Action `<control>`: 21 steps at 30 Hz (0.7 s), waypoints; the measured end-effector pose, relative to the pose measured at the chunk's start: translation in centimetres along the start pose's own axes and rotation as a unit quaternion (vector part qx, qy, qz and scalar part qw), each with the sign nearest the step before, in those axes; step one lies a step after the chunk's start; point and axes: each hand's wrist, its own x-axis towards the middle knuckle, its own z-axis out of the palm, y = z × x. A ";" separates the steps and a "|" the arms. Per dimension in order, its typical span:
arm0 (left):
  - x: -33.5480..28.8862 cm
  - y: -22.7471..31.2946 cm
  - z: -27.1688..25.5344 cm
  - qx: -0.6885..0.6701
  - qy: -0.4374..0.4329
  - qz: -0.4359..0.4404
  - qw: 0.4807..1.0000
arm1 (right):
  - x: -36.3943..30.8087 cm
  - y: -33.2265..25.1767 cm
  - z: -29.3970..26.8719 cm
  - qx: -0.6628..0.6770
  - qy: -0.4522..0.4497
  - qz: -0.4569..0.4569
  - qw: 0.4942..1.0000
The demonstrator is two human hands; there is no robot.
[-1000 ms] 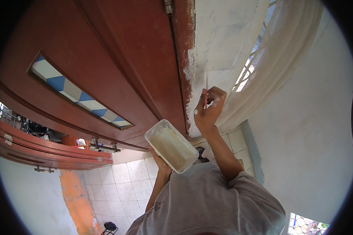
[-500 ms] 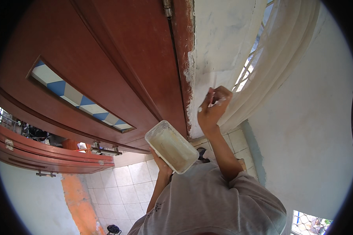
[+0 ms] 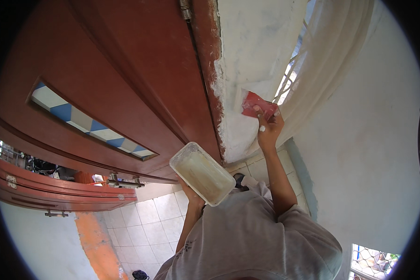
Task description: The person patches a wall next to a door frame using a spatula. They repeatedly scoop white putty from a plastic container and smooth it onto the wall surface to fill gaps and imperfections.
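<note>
My right hand (image 3: pixel 269 128) is clamped on a flat, red scraper (image 3: pixel 258 105) smeared with white, my thumb pressed on its face and the other fingers partly hidden behind it. The scraper is in front of a narrow, white-coated wall strip (image 3: pixel 249 44); I cannot tell whether its edge touches. White daubs mark my skin. My left hand (image 3: pixel 189 191) grips a rectangular, off-white tub (image 3: pixel 185 155) by its lower-left side, some fingers out of sight; residue coats the inside. The tub tilts near my chest, in front of a reddish-brown panelled door (image 3: pixel 140 70). A sheer, cream curtain (image 3: pixel 331 70) hangs right of the strip.
</note>
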 end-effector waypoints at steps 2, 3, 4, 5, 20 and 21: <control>0.4 -0.3 -1.5 -0.004 -0.007 0.000 1.000 | 0.8 -0.2 -0.9 -0.011 -0.048 0.036 0.998; 0.6 -0.6 -2.2 -0.008 -0.015 0.000 1.000 | 1.0 0.0 -0.7 -0.011 -0.049 0.038 0.998; 0.4 -0.5 -1.4 -0.007 -0.015 -0.002 1.000 | 1.2 0.6 -0.6 0.022 -0.050 0.032 0.998; 0.2 -0.5 -0.4 0.002 0.001 0.000 1.000 | 1.4 1.0 -0.5 0.055 -0.051 0.025 0.997; 0.8 -2.2 -0.6 -0.030 -0.010 0.006 0.999 | 2.9 2.1 -0.3 0.035 0.106 -0.002 0.994; 0.8 -2.4 -0.9 -0.033 -0.011 0.002 0.999 | 2.5 2.0 -0.4 0.079 0.126 0.007 0.989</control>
